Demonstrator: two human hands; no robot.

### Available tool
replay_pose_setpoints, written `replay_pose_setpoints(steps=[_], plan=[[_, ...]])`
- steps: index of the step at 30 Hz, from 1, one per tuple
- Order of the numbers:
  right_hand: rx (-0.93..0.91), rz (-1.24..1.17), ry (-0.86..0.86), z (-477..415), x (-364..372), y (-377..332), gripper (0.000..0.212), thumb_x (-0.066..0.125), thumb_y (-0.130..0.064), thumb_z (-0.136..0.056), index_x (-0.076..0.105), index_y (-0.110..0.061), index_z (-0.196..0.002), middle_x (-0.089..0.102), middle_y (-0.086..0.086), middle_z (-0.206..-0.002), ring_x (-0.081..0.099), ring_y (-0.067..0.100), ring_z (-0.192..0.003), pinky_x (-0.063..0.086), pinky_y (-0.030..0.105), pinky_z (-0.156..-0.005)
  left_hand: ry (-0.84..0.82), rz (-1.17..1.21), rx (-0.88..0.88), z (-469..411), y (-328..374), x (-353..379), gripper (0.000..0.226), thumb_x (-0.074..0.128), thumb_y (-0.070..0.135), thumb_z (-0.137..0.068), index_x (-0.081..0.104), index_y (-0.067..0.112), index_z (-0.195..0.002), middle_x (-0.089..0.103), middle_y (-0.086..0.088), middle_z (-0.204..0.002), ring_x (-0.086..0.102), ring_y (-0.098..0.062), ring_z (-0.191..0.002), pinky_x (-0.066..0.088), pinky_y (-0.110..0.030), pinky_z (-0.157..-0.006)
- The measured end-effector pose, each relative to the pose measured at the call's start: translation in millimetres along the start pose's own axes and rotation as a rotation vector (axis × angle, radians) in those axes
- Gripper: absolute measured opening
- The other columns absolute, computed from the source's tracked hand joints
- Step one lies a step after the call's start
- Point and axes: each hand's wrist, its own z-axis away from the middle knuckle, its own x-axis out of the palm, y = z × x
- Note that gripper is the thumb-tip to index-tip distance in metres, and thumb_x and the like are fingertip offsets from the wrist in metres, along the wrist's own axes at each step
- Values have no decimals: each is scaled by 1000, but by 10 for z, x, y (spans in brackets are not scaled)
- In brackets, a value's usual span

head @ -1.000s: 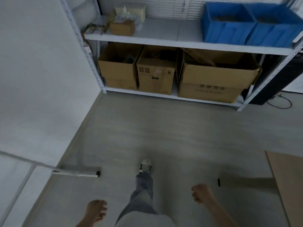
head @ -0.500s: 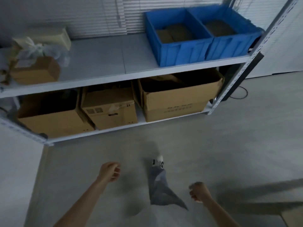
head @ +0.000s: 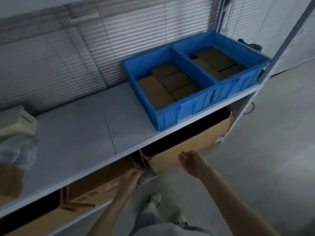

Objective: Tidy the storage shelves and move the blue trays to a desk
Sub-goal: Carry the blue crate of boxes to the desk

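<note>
Mostly the shelf [head: 76,133] hides the cardboard boxes [head: 192,147] below.

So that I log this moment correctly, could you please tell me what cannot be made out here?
- Head view: inside of the large cardboard box, dark under the shelf board.
- Head view: whether the left hand grips that box; fingers blurred.
- Head view: plastic bag and beige box, blurred, cut by the left edge.
- Head view: the desk, out of frame.
</note>
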Motion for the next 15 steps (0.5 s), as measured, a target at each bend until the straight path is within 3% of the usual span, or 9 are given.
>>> replay_pose_setpoints(steps=[5, 8, 10, 12, 15], plan=[[-257, -72, 50, -88, 695, -642, 12, 49, -13, -96, 54, -5, -87, 62, 14, -72, 60, 23, -51, 54, 26, -45, -65, 67, 188, -943, 1314, 141, 17, 57, 26, -98, 59, 12, -108, 64, -9, -94, 64, -24, -75, 53, -36, -65], [-452, 34, 162, -172, 1065, -1012, 23, 57, -28, -95, 54, -10, -109, 61, 10, -97, 63, 25, -80, 60, 40, -76, -77, 115, 261, -1286, 1923, 231, 43, 63, 35, -94, 42, 19, -127, 58, -3, -101, 65, -25, -82, 56, -38, -68], [-550, 101, 266, -297, 1253, -1200, 40, 60, -35, -93, 50, -11, -123, 57, 7, -108, 62, 25, -94, 56, 43, -87, -99, 51, 272, -1522, 2116, 295, 72, 70, 41, -86, 30, 25, -143, 52, -5, -124, 64, -26, -100, 61, -42, -79], [-584, 107, 310, -420, 1406, -1336, 47, 63, -37, -90, 51, -7, -125, 57, 7, -102, 61, 23, -89, 56, 38, -75, -57, -83, 323, -1781, 2134, 336, 89, 70, 47, -72, 25, 26, -146, 43, -7, -142, 56, -28, -122, 55, -49, -94], [-600, 76, 366, -575, 1506, -1457, 53, 69, -37, -85, 53, -3, -123, 60, 11, -95, 61, 22, -75, 48, 26, -46, -10, -154, 364, -1917, 2088, 377, 74, 60, 32, -68, 33, 17, -135, 48, -13, -138, 55, -31, -120, 50, -51, -100]])
